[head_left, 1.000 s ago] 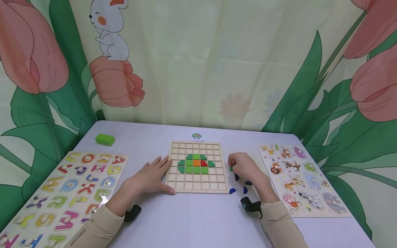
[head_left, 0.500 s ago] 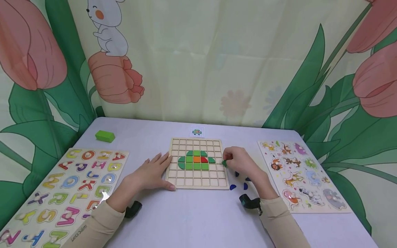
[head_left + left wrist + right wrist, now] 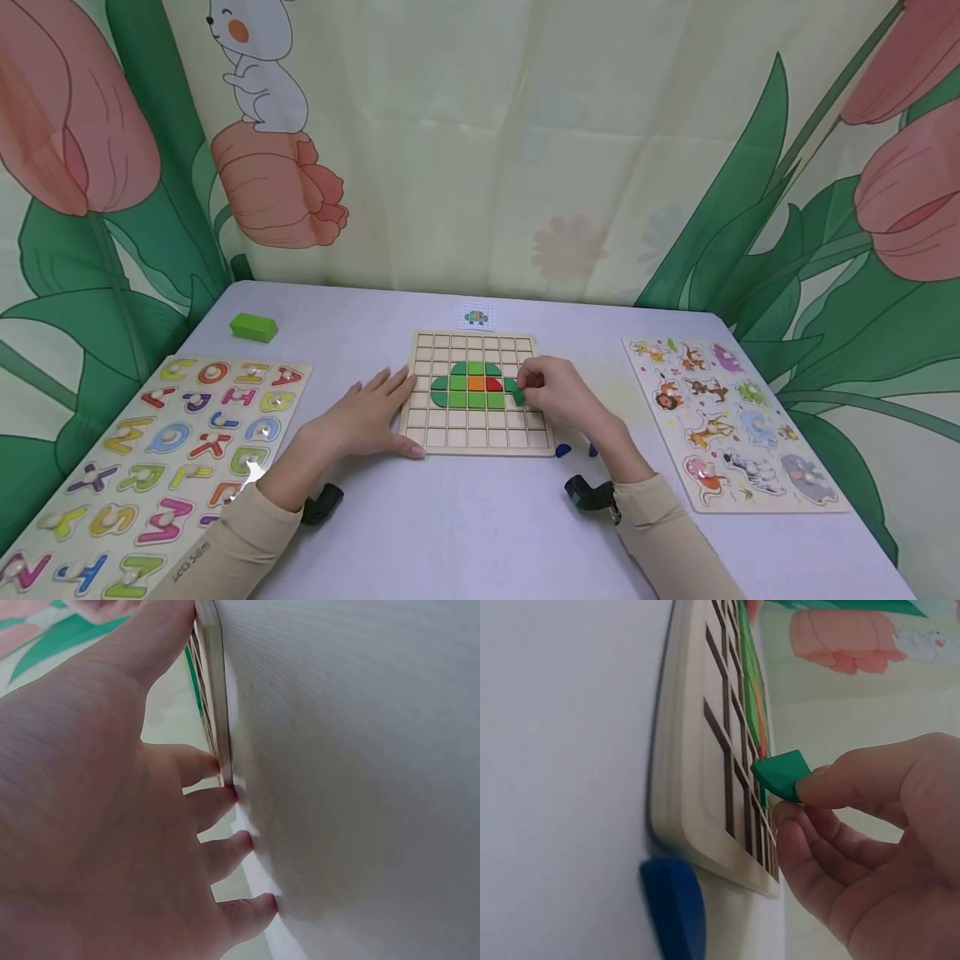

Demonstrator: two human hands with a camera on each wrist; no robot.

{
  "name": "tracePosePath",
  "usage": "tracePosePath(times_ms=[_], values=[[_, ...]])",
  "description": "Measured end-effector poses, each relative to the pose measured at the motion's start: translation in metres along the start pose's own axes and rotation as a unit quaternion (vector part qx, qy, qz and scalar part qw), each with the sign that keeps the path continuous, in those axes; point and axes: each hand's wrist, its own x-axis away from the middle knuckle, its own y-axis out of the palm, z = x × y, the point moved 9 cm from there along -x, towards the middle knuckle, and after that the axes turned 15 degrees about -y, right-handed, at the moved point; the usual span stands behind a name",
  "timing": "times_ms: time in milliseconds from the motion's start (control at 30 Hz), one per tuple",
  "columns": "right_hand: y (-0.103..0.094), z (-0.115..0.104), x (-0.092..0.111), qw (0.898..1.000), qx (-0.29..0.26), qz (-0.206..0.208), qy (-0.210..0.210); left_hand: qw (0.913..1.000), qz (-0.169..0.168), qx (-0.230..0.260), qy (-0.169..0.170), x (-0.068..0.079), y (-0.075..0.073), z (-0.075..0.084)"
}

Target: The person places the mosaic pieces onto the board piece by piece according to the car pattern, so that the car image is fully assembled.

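A wooden grid board (image 3: pixel 450 437) lies mid-table, with green, orange and red tiles forming a rounded shape in its cells. My right hand (image 3: pixel 558 392) pinches a dark green quarter-round tile (image 3: pixel 782 774) between thumb and fingertips, close over the board's right side beside the red tile (image 3: pixel 493 384). My left hand (image 3: pixel 360 421) rests with spread fingers at the board's left edge; in the left wrist view the thumb and index finger touch the frame and the other fingertips meet the tablecloth. Blue half-round tiles (image 3: pixel 562 450) lie by the board's near right corner.
Behind the board lies a small pattern card (image 3: pixel 476 317). An alphabet puzzle board (image 3: pixel 168 479) covers the table's left side, with a green block (image 3: pixel 253 327) beyond it. On the right is an animal puzzle board (image 3: pixel 731 433).
My right hand has carried the dark green tile leftward from the table beside the board to over its right-hand cells. The left hand stays at the board's edge.
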Motion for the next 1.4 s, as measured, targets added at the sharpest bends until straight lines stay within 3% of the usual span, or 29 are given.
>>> tracePosePath(times_ms=[1033, 1400], values=[[0.017, -0.006, -0.002, 0.995, 0.087, -0.044, -0.004, 0.9999, -0.007, 0.008, 0.003, 0.005, -0.004, 0.003], [0.02, -0.012, -0.001, 0.992, 0.109, -0.057, -0.028, 0.9999, -0.01, 0.009, 0.001, 0.006, -0.004, 0.004]])
